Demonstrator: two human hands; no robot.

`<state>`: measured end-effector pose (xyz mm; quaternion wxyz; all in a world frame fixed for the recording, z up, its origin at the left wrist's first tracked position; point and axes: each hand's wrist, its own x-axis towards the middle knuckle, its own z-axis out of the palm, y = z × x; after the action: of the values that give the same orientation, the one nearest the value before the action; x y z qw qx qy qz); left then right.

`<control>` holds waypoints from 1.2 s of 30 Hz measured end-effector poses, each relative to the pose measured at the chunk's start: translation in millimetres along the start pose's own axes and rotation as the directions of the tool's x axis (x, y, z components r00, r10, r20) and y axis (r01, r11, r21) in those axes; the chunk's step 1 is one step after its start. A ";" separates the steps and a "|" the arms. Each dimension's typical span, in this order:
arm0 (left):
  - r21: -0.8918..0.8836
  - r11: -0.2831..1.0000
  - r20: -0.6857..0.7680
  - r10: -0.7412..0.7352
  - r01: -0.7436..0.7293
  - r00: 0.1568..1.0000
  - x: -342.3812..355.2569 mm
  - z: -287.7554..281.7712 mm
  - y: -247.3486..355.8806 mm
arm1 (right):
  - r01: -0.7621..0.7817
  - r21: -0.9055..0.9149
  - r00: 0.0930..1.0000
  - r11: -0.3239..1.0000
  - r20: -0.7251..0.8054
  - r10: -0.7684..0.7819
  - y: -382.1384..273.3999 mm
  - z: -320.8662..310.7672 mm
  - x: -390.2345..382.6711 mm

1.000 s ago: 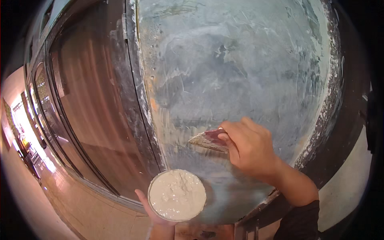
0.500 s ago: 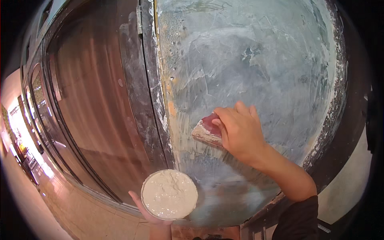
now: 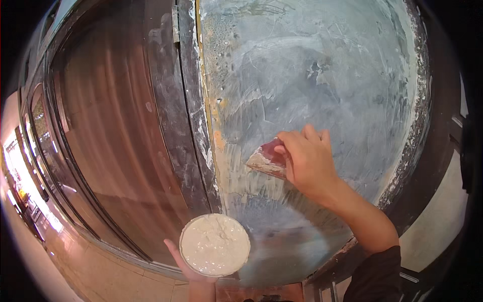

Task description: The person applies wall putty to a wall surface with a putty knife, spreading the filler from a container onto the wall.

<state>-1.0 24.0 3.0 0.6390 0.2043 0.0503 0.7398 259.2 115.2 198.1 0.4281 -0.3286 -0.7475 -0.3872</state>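
Observation:
A round tub (image 3: 182, 254) of creamy off-white putty (image 3: 214, 242) rests on my left hand (image 3: 187, 271), which supports it from below with the thumb stretched along its left side. Most of those fingers are hidden under the tub. My right hand (image 3: 311, 168) pinches a dark red putty scraper (image 3: 270, 153), its wide lower edge caked with pale putty. That edge lies tilted against a grey, patchy panel (image 3: 302, 105), right of its yellowish left border. Pale streaks of putty show on the panel just below the scraper.
Left of the panel stands a dark wooden door (image 3: 110, 121) with a metal hinge (image 3: 175, 24) near the top. A dark, chipped frame (image 3: 421, 100) bounds the panel on the right. Tiled floor (image 3: 121, 269) shows at lower left, with bright daylight beyond.
My right hand and the scraper have moved slightly up and to the right on the panel. The tub stays in nearly the same place on my left hand. The view has shifted a little.

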 end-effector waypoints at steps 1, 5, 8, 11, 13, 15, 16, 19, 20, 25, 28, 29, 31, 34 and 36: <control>0.023 1.000 -0.031 -0.008 0.008 0.999 1.6 0.7 -1.8 | -0.010 0.027 0.999 1.000 -0.031 0.010 0.1 -0.2 1.2; 0.006 1.000 -0.026 -0.030 0.030 0.999 0.0 -1.5 -0.3 | 0.005 0.041 0.998 0.999 0.064 -0.008 -4.5 -0.9 -5.5; 0.073 0.997 0.010 -0.037 0.037 0.999 1.1 -6.6 -1.9 | 0.027 -0.010 0.999 1.000 0.043 -0.027 -1.0 0.9 -3.8; 0.036 0.999 -0.009 -0.032 0.032 0.999 -1.3 -8.4 -0.9 | -0.028 0.057 1.000 0.998 0.002 0.028 6.1 -0.9 -0.4; 0.059 0.997 0.036 -0.057 0.054 0.998 -2.6 -5.2 0.6 | -0.024 0.086 0.999 0.996 -0.030 0.027 5.7 0.0 -3.1; 0.049 0.997 0.012 -0.061 0.061 0.998 -2.0 -6.5 1.2 | -0.008 0.074 1.000 0.997 0.009 0.008 0.4 2.8 -12.0; 0.039 0.997 -0.014 -0.065 0.066 0.998 -2.2 -7.2 1.4 | 0.007 0.064 0.999 0.998 0.049 -0.010 -1.4 4.7 -14.8; -0.024 0.997 -0.048 -0.071 0.070 0.996 -3.1 -2.0 1.4 | -0.002 0.024 1.000 1.000 0.016 0.001 3.3 6.9 -9.5; -0.087 0.993 -0.073 -0.082 0.075 0.994 -3.6 -0.7 1.6 | -0.036 0.043 0.999 0.998 -0.018 0.037 6.1 6.6 -7.0; 0.021 0.998 -0.023 -0.053 0.054 0.998 -6.0 -6.2 3.6 | -0.044 0.103 0.999 0.994 -0.001 0.044 0.3 6.6 -10.6; -0.049 0.997 -0.051 -0.054 0.052 0.997 -7.9 -4.3 3.5 | -0.003 0.053 0.999 0.999 0.042 0.001 -0.2 9.5 -13.3; -0.082 0.995 -0.064 -0.055 0.049 0.996 -7.8 -3.8 3.9 | -0.035 0.060 0.999 0.998 0.021 0.034 3.2 8.7 -10.1; -0.051 0.998 -0.059 -0.038 0.035 0.998 -9.3 -5.6 3.6 | -0.099 0.094 0.994 0.991 -0.041 0.104 9.1 7.3 -5.6; -0.030 1.000 -0.059 -0.012 0.010 0.998 -9.3 -6.2 3.2 | -0.101 0.120 0.994 0.988 -0.030 0.105 10.9 1.6 -6.7; -0.039 0.999 -0.065 -0.002 -0.001 0.998 -10.0 -5.1 2.7 | -0.065 0.108 0.997 0.992 -0.026 0.068 4.4 0.5 -16.2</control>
<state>-4.4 14.8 -3.1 0.6410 0.1678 0.0565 0.7468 269.3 115.2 184.7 0.4686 -0.3242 -0.7495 -0.3371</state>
